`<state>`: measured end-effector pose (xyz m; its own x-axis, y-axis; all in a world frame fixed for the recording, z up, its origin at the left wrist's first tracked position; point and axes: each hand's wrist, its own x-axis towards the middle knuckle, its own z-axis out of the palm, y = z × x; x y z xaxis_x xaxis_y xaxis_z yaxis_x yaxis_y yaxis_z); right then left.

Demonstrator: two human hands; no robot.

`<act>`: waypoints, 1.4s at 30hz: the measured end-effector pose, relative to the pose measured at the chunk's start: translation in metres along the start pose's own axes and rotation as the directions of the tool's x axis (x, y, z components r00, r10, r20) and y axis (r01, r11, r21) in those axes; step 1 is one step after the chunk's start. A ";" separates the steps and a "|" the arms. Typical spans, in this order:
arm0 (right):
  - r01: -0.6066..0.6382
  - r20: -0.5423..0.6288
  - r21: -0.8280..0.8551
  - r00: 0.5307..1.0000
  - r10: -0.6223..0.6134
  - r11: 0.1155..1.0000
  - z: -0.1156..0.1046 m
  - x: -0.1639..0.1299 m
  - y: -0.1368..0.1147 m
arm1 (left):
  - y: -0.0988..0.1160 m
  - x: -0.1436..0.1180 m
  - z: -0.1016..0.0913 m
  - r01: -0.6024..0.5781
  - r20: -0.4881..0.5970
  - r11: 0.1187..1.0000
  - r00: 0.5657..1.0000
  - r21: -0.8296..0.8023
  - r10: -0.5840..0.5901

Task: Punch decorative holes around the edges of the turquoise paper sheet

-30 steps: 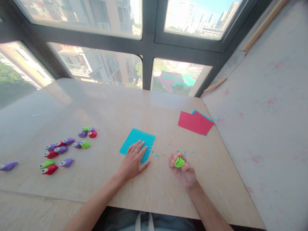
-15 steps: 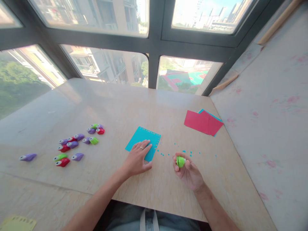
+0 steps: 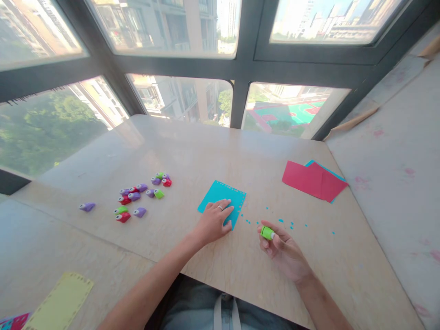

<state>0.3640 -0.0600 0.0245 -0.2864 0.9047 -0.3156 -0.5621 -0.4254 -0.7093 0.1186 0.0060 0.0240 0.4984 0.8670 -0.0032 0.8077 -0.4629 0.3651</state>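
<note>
On the pale table point(image 3: 206, 151), by the window, the left hand point(image 3: 213, 222) lies flat and spread on a teal sheet point(image 3: 220, 196), fingers extended, pressing its near corner down, gripping nothing. A row of small holes runs along the sheet's far and right edges. Just right of it, the right hand point(image 3: 283, 250) is curled palm-up, fingers closed around a green punch point(image 3: 266, 233), lifted just off the tabletop. Teal confetti point(image 3: 285, 223) dots the surface between sheet and punch and beyond. Over to the left sits a cluster of punches point(image 3: 140, 195) in purple, red and green, one purple one apart. Far right, red paper point(image 3: 311, 180) overlaps more teal. Bottom left, a yellow sheet point(image 3: 60, 302) with punched edges.
</note>
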 end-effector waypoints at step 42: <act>-0.105 -0.137 -0.076 0.986 0.094 0.992 0.021 0.014 0.003 | -0.012 -0.008 0.007 -0.205 -0.450 0.972 0.861 0.117 0.236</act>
<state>0.3417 -0.0494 0.0312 -0.2285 0.8557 -0.4642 -0.4680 -0.5147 -0.7184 0.1066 0.0031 0.0131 0.4784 0.7204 0.5022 0.7193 -0.6495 0.2465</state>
